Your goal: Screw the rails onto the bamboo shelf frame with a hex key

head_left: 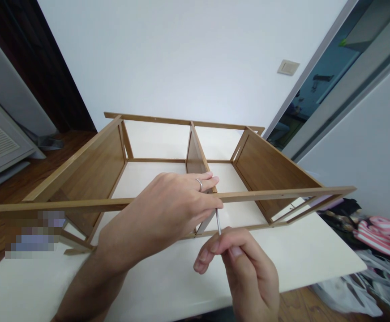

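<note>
A wooden frame [255,195] with side panels and a middle divider [195,154] lies on a white table. My left hand [181,201], with a ring on one finger, reaches across the near rail and closes around it where the divider meets it. Below that joint, my right hand [245,264] pinches a thin metal rod [218,222] between thumb and forefinger. The rod's upper end points up at the underside of the rail, by my left fingertips. Its lower end is hidden in my right hand, so the exact kind of tool does not show.
The white table [168,286] extends under the frame and towards me. Behind it stands a white wall with a light switch [288,67]. Striped cloth [381,235] and plastic bags [345,290] lie at the right. A louvred white cabinet [0,134] stands at the left.
</note>
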Demonstrator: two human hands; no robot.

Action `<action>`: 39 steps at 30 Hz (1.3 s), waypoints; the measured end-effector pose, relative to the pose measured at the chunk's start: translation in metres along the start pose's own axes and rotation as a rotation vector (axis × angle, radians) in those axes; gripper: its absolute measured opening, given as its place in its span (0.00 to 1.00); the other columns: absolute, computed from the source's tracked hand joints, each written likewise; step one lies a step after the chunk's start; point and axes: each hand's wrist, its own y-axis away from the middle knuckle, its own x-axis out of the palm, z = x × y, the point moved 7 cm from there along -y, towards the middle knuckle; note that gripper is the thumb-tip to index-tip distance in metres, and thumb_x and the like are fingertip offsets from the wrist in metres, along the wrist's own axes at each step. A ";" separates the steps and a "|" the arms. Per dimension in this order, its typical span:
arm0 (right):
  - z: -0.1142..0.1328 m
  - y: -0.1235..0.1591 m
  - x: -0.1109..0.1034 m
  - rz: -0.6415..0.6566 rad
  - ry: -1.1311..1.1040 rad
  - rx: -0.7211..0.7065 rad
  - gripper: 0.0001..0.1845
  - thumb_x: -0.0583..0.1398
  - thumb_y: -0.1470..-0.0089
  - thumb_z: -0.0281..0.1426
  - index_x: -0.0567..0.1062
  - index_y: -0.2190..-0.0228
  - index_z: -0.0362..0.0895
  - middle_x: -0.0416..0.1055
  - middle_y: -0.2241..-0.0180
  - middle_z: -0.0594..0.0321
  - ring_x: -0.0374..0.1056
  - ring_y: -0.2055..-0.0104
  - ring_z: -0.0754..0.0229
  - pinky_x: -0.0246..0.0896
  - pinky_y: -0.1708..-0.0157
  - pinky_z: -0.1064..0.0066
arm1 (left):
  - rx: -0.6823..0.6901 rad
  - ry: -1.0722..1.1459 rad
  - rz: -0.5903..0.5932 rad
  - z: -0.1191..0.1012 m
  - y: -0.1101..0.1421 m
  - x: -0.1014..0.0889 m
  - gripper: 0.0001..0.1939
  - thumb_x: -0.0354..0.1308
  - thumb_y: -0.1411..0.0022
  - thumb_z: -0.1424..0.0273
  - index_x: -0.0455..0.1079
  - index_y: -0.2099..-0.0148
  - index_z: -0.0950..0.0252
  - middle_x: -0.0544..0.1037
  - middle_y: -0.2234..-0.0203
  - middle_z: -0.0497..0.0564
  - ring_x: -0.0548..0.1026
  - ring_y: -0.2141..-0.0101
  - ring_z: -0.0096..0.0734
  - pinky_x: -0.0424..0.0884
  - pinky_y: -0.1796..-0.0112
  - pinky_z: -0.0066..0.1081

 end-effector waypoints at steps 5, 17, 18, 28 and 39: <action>-0.002 0.000 0.000 0.063 0.058 0.075 0.12 0.51 0.29 0.26 0.75 0.59 0.46 0.80 0.68 0.61 0.78 0.68 0.61 0.76 0.67 0.70 | 0.002 -0.006 0.003 0.000 0.000 0.001 0.09 0.61 0.31 0.73 0.82 0.54 0.57 0.84 0.57 0.50 0.84 0.58 0.36 0.79 0.61 0.30; 0.030 -0.007 0.000 0.156 0.955 -0.406 0.15 0.58 0.40 0.15 0.72 0.54 0.41 0.79 0.68 0.61 0.75 0.68 0.61 0.69 0.66 0.68 | -0.002 0.006 -0.008 -0.001 -0.001 -0.001 0.09 0.60 0.30 0.72 0.82 0.56 0.57 0.84 0.58 0.50 0.83 0.58 0.35 0.77 0.62 0.28; 0.029 -0.007 0.002 0.151 0.971 -0.401 0.14 0.58 0.39 0.16 0.72 0.54 0.42 0.80 0.68 0.61 0.76 0.68 0.61 0.69 0.66 0.68 | -0.004 0.012 -0.005 -0.001 0.000 -0.001 0.09 0.59 0.29 0.71 0.82 0.57 0.57 0.84 0.58 0.50 0.83 0.58 0.34 0.77 0.61 0.27; 0.022 -0.003 0.000 0.037 0.761 -0.254 0.16 0.54 0.34 0.20 0.72 0.50 0.46 0.83 0.60 0.64 0.80 0.64 0.68 0.74 0.58 0.81 | 0.023 0.015 0.025 -0.001 0.000 0.000 0.10 0.58 0.29 0.71 0.82 0.58 0.58 0.83 0.60 0.51 0.83 0.59 0.33 0.76 0.61 0.26; 0.024 -0.003 -0.009 0.422 0.829 -0.319 0.28 0.53 0.33 0.17 0.64 0.35 0.40 0.78 0.47 0.56 0.74 0.45 0.68 0.67 0.43 0.80 | 0.026 0.032 0.010 0.001 0.002 0.000 0.12 0.57 0.29 0.73 0.82 0.58 0.57 0.83 0.59 0.50 0.83 0.59 0.33 0.76 0.60 0.27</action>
